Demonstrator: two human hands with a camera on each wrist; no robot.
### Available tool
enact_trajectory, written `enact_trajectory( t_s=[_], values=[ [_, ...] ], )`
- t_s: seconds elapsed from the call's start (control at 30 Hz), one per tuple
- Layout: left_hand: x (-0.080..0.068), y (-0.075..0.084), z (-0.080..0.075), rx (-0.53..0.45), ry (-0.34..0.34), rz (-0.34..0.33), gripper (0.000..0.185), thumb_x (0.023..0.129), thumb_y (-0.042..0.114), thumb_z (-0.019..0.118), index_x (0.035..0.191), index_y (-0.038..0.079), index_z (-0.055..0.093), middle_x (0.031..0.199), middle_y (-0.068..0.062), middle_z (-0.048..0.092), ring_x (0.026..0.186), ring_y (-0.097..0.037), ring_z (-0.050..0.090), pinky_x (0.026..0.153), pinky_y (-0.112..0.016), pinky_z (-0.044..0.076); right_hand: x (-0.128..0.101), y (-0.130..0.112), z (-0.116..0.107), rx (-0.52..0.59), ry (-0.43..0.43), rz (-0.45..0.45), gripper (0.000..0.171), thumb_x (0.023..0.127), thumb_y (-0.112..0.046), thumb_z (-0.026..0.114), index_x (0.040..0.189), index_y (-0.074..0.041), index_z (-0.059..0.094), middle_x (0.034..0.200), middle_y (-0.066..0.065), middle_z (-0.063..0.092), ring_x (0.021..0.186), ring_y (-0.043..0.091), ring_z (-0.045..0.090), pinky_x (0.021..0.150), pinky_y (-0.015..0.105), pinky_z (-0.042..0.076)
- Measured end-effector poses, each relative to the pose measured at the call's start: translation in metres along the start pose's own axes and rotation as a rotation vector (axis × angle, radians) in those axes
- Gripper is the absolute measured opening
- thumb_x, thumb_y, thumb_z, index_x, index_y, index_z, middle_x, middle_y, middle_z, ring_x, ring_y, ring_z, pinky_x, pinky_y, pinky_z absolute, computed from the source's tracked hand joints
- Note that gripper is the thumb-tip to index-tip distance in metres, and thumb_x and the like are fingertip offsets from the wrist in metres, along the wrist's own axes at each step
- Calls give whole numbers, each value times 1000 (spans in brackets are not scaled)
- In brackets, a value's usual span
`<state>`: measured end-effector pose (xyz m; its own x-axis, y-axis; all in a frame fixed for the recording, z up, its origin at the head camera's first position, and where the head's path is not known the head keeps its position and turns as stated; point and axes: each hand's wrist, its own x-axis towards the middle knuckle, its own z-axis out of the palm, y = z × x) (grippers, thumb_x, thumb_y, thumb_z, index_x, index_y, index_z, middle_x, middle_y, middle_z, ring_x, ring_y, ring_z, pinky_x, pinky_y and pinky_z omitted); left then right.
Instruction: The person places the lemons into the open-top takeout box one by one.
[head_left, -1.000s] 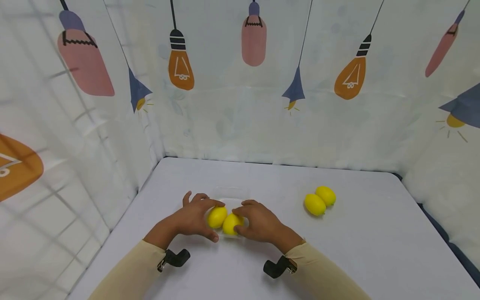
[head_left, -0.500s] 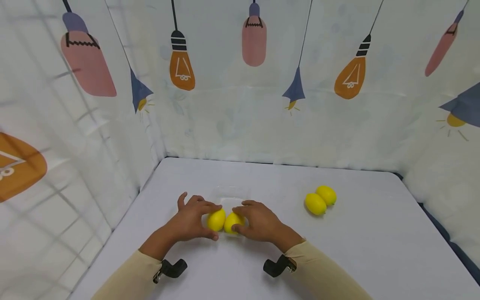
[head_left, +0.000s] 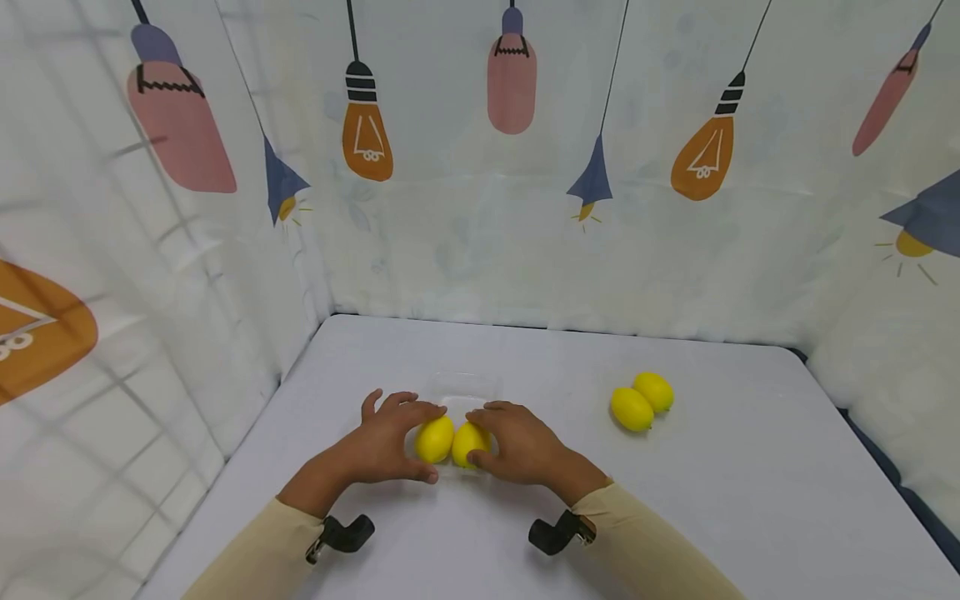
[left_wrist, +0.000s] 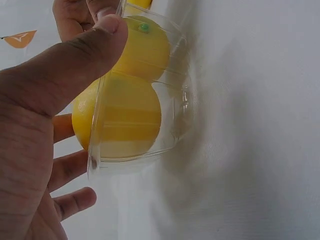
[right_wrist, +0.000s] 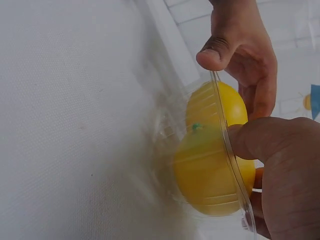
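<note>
Two yellow lemons [head_left: 435,439] [head_left: 467,442] lie side by side in a clear plastic container [left_wrist: 175,105] on the white table [head_left: 465,517]. My left hand [head_left: 408,437] grips the container from the left, its thumb [left_wrist: 75,65] on the rim. My right hand [head_left: 498,440] grips it from the right, thumb [right_wrist: 270,145] on the clear rim [right_wrist: 227,150]. Both lemons [right_wrist: 210,175] [right_wrist: 220,105] show through the plastic in the wrist views. A clear flap [head_left: 465,385] of the container lies just beyond the hands.
Two more yellow lemons [head_left: 632,408] [head_left: 654,390] lie touching each other on the table to the right. Printed cloth walls [head_left: 480,208] close in the back and both sides. The table's right edge [head_left: 870,450] drops off to a dark strip.
Both hands and the two lemons between them have edged slightly away from me. Both grips look the same.
</note>
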<state>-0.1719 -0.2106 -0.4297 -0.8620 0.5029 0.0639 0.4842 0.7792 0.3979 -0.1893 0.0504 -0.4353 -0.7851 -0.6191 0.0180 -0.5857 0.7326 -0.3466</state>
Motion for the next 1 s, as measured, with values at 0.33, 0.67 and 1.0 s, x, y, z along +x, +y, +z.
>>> enact_trajectory(
  t_s=[0.33,0.67,1.0],
  values=[
    [-14,-17,4,-192,9,-97,110,74,54,89,162,26,31,167,-3,25,150,-37,26,115,-68,17,-1,1,-1,-16,28,-26,58,94,-43,70,144,-15,60,142,-2,60,139,23,48,113,44,40],
    [-19,-31,13,-298,-59,-172,108,77,54,86,163,25,28,159,-3,42,146,-34,36,114,-65,28,-2,2,-1,-13,18,-11,58,94,-43,70,144,-16,60,143,-2,60,139,22,47,113,44,40],
    [-19,-35,16,-311,-62,-197,106,79,55,84,164,27,26,151,-6,51,145,-38,36,113,-70,25,-6,6,0,29,39,-11,60,95,-42,70,147,-16,56,148,-1,56,142,22,44,115,44,38]
  ],
)
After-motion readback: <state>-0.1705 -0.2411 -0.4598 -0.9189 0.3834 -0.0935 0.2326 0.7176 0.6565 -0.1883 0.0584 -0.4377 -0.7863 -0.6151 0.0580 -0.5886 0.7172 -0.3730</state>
